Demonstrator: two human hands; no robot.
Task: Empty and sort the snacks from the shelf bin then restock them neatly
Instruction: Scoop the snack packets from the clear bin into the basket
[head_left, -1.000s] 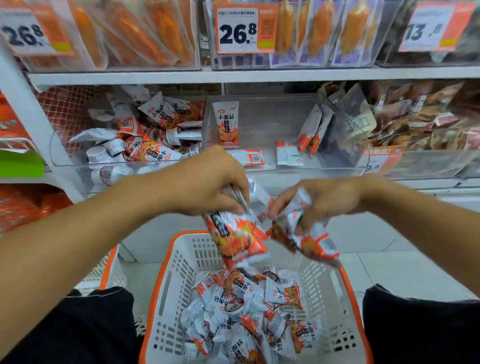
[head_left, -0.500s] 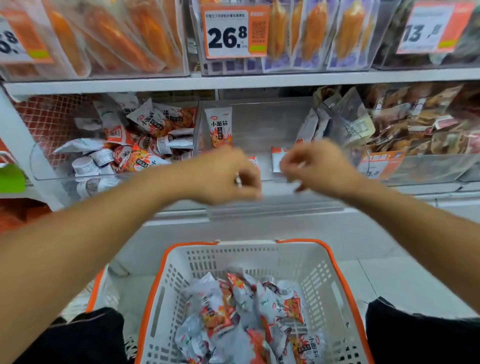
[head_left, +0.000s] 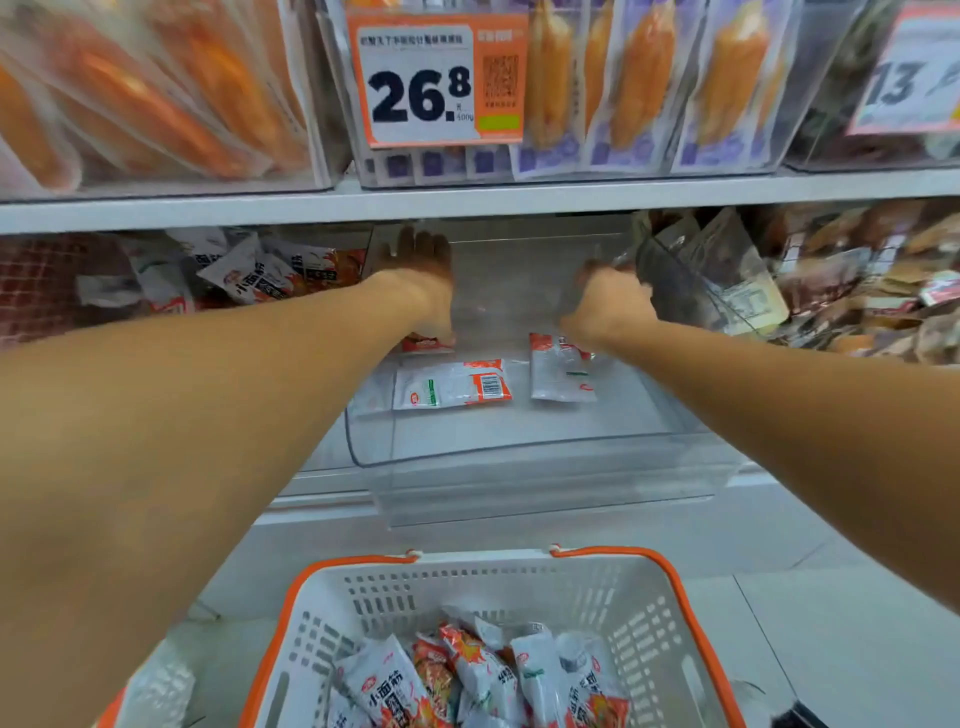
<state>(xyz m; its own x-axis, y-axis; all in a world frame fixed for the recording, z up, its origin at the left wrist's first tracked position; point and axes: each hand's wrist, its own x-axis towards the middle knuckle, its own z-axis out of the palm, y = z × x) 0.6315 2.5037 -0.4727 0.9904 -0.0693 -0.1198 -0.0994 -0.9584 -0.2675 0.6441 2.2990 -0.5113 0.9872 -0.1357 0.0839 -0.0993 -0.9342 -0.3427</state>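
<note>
Reaching with both arms into the clear shelf bin, I take that bin as my landmark: it sits on the lower shelf with its curved front lip nearest me. Below and in front of it stands the white basket with orange rim, holding a heap of snack packets. Above the bin, on the upper shelf, hangs an orange price tag reading 26.8. To the bin's left lies a jumble of similar packets; to its right, brown packs behind a tilted clear divider. My left hand is deep at the bin's back left, fingers stretched forward and close together, its heel over a red-edged packet. My right hand is at the back right, fingers curled; whether they pinch anything I cannot tell. On the bin's floor lie two packets face down: one near the middle, another just under my right wrist.
</note>
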